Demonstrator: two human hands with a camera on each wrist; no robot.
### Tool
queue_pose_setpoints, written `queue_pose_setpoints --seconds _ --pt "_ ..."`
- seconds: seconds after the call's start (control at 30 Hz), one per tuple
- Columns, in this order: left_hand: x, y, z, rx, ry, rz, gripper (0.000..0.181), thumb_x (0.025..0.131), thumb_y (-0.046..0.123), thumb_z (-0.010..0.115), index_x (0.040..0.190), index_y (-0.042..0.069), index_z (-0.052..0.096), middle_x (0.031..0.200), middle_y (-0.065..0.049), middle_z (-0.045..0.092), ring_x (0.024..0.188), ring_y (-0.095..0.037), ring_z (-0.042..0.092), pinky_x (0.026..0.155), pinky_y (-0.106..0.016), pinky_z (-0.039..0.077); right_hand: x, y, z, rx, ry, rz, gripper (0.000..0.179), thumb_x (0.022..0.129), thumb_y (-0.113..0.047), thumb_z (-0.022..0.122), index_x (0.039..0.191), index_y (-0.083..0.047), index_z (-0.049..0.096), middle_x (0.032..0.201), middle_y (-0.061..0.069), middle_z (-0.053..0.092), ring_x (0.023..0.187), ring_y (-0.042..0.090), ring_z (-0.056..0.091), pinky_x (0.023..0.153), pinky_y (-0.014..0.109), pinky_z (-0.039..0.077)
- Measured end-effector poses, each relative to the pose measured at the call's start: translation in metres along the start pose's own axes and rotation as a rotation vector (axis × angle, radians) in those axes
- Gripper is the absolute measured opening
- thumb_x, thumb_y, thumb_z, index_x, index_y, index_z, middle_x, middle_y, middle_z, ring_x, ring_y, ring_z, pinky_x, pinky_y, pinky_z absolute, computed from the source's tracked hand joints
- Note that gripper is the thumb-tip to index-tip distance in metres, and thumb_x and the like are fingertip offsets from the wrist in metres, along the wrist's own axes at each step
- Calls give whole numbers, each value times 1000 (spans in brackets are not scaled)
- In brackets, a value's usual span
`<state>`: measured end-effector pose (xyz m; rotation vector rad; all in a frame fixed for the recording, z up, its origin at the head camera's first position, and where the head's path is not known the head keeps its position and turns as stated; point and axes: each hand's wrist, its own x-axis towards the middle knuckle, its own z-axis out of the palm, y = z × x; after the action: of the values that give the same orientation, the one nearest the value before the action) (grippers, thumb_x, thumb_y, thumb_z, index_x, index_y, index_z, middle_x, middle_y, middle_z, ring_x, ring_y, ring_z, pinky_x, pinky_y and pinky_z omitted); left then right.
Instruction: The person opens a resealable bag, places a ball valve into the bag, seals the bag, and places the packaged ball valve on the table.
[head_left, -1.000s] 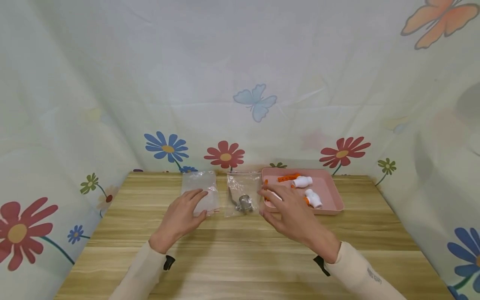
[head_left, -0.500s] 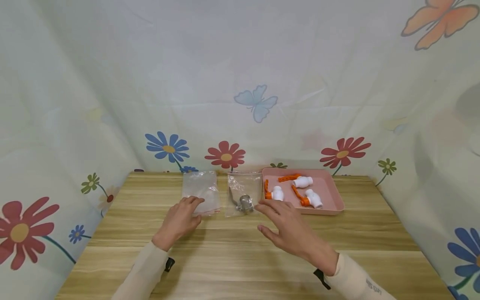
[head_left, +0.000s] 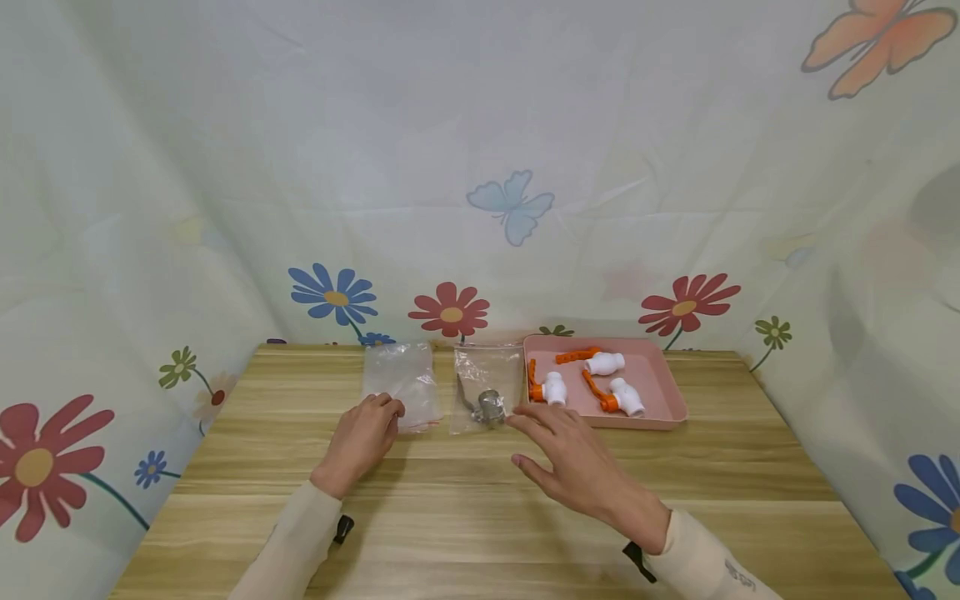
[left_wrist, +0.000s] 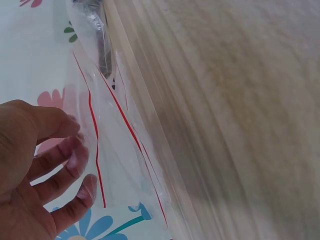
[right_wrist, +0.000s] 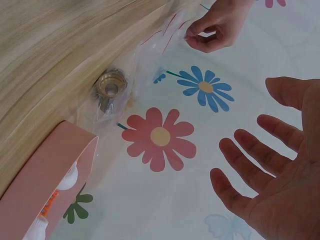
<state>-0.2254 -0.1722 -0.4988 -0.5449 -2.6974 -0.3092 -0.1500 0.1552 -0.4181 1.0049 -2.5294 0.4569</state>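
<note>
My left hand [head_left: 360, 437] pinches the near edge of a clear zip bag [head_left: 405, 379] between thumb and fingers. Red zip lines on this flat bag [left_wrist: 134, 132] stand raised and spread in the left wrist view. To its right lies a second clear zip bag [head_left: 487, 362] with a metal ball valve [head_left: 491, 406] inside. My right hand [head_left: 585, 462] hovers before that bag and the tray, fingers extended and apart, holding nothing. In the right wrist view its palm and fingers [right_wrist: 250, 162] are plainly bare.
A pink tray [head_left: 663, 396] at the back right holds white ball valves [head_left: 604, 363] with orange handles. Everything stands on a wood-grain table [head_left: 465, 525]. A flower-printed curtain [head_left: 510, 108] hangs right behind the table and along both sides.
My left fingers have closed in on the near edge of the flat bag. The right hand has drawn back from the tray, uncovering the white valve at its left end.
</note>
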Motion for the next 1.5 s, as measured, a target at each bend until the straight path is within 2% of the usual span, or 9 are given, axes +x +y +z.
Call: queue_pose_setpoints --seconds 0.17,0.3,0.43,0.57,0.63,0.8,1.07,1.3,1.5 --pt "2 2 -2 16 25 4 7 85 8 70 87 13 67 82 0 65 74 -18 61 59 -34 51 1 0 1 -2 0 11 44 88 -31 73 128 -18 61 131 3 61 117 22 58 102 45 47" --pt "4 4 -4 -5 33 3 7 85 7 70 87 12 66 79 -2 68 69 -18 63 57 -35 51 2 0 1 2 12 18 45 87 -30 74 128 -18 61 131 4 61 117 22 59 101 45 48" --pt "4 8 -6 -39 47 8 12 86 4 70 96 10 70 85 -3 72 72 -19 67 59 -37 54 2 0 0 7 23 18 45 87 -28 75 128 -17 62 130 4 62 117 23 60 100 46 49" --pt "4 12 -9 -60 94 10 17 86 4 69 102 10 74 92 -4 74 77 -20 71 63 -37 57 2 0 1 16 34 20 45 87 -28 75 128 -16 62 130 5 62 118 24 60 99 47 50" --pt "4 16 -12 -79 130 6 14 86 4 69 99 9 74 90 -4 73 73 -19 69 63 -35 56 3 0 1 21 51 17 46 86 -28 75 128 -15 62 130 6 62 118 24 60 98 47 50" --pt "7 31 -23 -141 218 -8 11 85 2 69 93 8 72 83 -3 71 66 -14 64 60 -30 54 5 -1 0 20 108 3 48 85 -28 76 129 -14 61 130 6 62 116 24 61 93 45 53" --pt "11 60 -46 -276 321 -85 8 85 -1 67 91 3 70 82 -7 70 68 -14 65 61 -29 55 15 -13 -6 45 154 23 53 83 -27 78 131 -15 59 131 5 60 115 23 62 94 42 53" --pt "14 84 -61 -362 439 -80 10 82 -2 69 91 1 70 81 -9 70 67 -15 67 62 -32 56 25 -23 -9 92 213 42 53 84 -28 76 132 -14 58 131 5 60 115 22 61 92 42 54" --pt "16 103 -68 -425 487 -81 9 83 -2 68 91 2 69 81 -8 70 67 -14 67 64 -34 56 31 -29 -8 150 274 68 60 82 -28 77 135 -9 54 131 6 60 113 22 63 91 41 55"
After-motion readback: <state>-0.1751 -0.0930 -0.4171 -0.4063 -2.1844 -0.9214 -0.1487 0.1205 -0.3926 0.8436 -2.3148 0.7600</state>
